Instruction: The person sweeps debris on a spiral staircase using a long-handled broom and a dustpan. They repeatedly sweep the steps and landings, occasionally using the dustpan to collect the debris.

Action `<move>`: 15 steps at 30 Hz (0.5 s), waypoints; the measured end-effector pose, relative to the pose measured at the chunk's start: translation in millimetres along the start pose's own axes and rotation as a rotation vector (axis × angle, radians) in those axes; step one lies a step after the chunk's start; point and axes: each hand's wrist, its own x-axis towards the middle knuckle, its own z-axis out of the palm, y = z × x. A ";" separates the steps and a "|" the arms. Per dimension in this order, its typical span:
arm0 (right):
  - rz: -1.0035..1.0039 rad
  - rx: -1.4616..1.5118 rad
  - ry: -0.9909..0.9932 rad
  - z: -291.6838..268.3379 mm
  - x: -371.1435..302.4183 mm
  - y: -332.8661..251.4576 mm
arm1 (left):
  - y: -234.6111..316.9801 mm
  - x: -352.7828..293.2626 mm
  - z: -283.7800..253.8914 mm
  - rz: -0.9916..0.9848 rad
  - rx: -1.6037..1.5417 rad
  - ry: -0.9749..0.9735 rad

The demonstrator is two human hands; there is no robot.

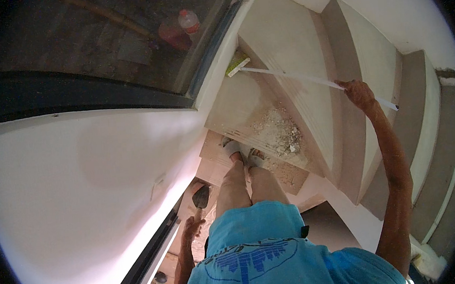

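Observation:
My right hand (360,94) is closed round the white handle of a broom (307,77), whose end sticks out past my fist. At the far left corner of a stair tread, the green broom head (238,63) rests against the wall. Down by my left side, my left hand (193,229) grips the handle of a trowel (201,196) with a dark blade. A heap of pale rubble and dust (282,130) lies on the tread just ahead of my feet, apart from the broom head.
Winding stairs (342,49) rise to the right. My sandalled feet (256,157) stand on a lower step with crumbs around them. On the left is a white wall (97,167) below a dark-framed window (128,85); a red-capped bottle (188,21) shows through the glass.

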 end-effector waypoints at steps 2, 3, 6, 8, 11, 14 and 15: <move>-0.017 -0.011 -0.005 -11.2 -8.4 1.5 | 0.1 -1.4 -1.5 0.006 0.014 -0.023; -0.027 -0.016 -0.005 -15.8 -12.1 3.2 | -2.4 -2.3 -0.7 0.011 0.014 -0.022; -0.006 -0.138 -0.039 -25.7 -19.8 2.9 | -0.8 -2.6 1.7 0.017 0.046 -0.006; -0.001 -0.170 -0.009 -28.9 -13.4 -3.3 | 0.4 -2.3 2.5 0.016 0.046 -0.003; -0.048 -0.188 0.096 -15.2 3.3 2.4 | 2.9 -2.1 1.7 0.028 0.020 -0.011; -0.038 -0.051 0.044 -12.9 15.9 6.3 | 3.4 -6.9 -0.4 0.046 0.005 -0.009; -0.024 0.014 -0.004 -16.8 17.3 6.7 | 2.2 -7.1 -0.4 0.032 0.004 0.001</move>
